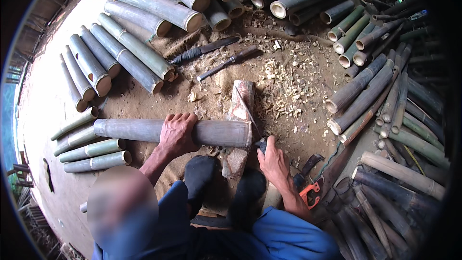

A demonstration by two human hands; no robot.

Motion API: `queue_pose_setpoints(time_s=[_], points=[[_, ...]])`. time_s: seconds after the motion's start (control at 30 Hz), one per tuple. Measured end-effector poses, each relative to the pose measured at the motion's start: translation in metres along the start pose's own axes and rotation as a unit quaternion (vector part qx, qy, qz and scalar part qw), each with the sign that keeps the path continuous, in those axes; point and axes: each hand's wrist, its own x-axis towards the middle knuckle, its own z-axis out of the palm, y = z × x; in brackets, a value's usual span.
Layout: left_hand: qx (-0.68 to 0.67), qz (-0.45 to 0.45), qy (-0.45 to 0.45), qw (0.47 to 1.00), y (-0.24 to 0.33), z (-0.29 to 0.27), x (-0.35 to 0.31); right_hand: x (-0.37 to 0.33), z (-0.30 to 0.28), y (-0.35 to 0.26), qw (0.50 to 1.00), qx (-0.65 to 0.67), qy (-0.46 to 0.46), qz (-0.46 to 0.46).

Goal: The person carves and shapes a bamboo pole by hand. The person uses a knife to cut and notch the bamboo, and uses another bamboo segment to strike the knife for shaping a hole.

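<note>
So the left hand [179,134] is laid over a fat grey-brown bamboo tube [224,133] from above, fingers wrapped over its far side, knuckles up, gripping it pretty firmly by the look of it. Can't really make out that thumb. The left forearm slants up and to the right from the near side, wrist a bit bent.

The tube lies crosswise over the middle of a wooden block [235,162], its right end about level with the block's right edge and its left end way out past the left edge, over the ground [159,103].

Right hand [275,162] is just off the block's right edge, toward the near corner, fingers curled around the dark handle of a knife [247,107]. The right forearm comes up from the near right, back of the hand mostly up. The blade angles away and to the left, right beside the tube's cut end and over the block's far half. Can't tell if it's touching the bamboo.

On the ground past the block's far end are two more bladed tools [207,49] [228,62], with pale shavings [284,79] scattered off to the right.
</note>
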Motion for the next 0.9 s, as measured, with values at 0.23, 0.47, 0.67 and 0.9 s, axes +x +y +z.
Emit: queue_pose_setpoints(time_s=[0.23, 0.47, 0.67, 0.9], points=[[0.019, 0.016, 0.100, 0.995, -0.008, 0.012, -0.019, -0.025, -0.022, -0.039, 0.965, 0.132, 0.125, -0.188], [0.016, 0.029, 0.107, 0.994, -0.004, 0.018, -0.019, -0.009, -0.009, -0.023, 0.998, 0.017, 0.033, -0.048], [0.017, 0.019, 0.115, 0.993, -0.005, 0.015, -0.017, -0.024, -0.023, -0.036, 0.969, 0.119, 0.142, -0.165], [0.036, 0.036, 0.147, 0.988, -0.006, 0.028, -0.015, -0.007, -0.011, -0.014, 0.997, 0.033, 0.038, -0.050]])
